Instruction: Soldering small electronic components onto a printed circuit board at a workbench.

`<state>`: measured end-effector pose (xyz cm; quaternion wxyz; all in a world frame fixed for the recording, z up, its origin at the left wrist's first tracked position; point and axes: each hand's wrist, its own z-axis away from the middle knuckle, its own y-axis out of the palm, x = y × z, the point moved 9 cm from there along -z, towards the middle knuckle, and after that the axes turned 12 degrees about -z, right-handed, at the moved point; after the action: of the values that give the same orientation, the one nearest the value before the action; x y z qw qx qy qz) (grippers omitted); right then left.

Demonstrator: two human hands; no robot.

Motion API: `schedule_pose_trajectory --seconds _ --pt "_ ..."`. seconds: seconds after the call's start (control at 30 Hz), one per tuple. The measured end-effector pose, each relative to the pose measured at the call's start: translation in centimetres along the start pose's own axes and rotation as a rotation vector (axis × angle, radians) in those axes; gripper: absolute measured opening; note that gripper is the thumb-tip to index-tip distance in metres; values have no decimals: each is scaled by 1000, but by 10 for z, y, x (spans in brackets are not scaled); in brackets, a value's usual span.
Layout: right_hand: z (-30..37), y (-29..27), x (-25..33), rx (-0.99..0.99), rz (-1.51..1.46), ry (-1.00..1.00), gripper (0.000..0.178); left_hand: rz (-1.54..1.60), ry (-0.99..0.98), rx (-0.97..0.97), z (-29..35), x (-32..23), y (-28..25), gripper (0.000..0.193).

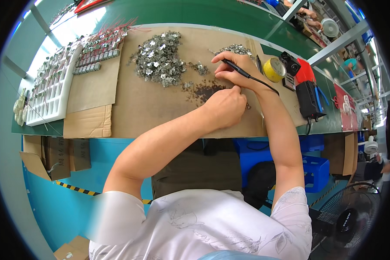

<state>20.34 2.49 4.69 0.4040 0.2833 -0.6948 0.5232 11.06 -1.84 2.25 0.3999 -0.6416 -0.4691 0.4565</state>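
Note:
My right hand (240, 73) grips a slim black pen-like tool (235, 67) with a cord running back over the wrist. Just below it, my left hand (227, 107) is closed, thumb and finger pinched near the right wrist; whatever it may hold is too small to make out. Beside the left knuckles lies a scatter of small dark brown pieces (206, 91) on the brown cardboard sheet (151, 108). A large heap of small silver metal pieces (158, 60) sits farther left. Beyond the right hand is another silver pile (237, 49), partly hidden by the fingers.
At left, a white foam tray (52, 104) holds rows of wired parts, beside more parts (97, 54) on cardboard. To the right stand a yellow tape roll (274, 69), a black box-shaped device (307, 99) and a red object (305, 70). A black fan (346, 221) stands lower right.

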Motion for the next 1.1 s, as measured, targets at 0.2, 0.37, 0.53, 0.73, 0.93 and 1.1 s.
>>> schedule_pose_trajectory --seconds 0.2,0.37,0.53,0.73,0.93,1.1 --pt "4 6 6 -13 -2 -53 34 56 -72 -46 8 9 -6 23" --pt "26 -12 16 -216 46 -158 32 195 -64 -123 7 12 -30 23" --pt "32 1 16 -242 180 -472 41 311 -259 -413 19 58 -89 16" --pt "32 14 18 -259 184 -539 35 -65 -349 -375 18 94 -71 17" --pt "46 13 17 -330 166 -576 33 -77 -372 -184 14 95 -46 22" --pt "47 -4 -3 -341 215 -582 33 -118 -337 -106 -6 97 -31 20"
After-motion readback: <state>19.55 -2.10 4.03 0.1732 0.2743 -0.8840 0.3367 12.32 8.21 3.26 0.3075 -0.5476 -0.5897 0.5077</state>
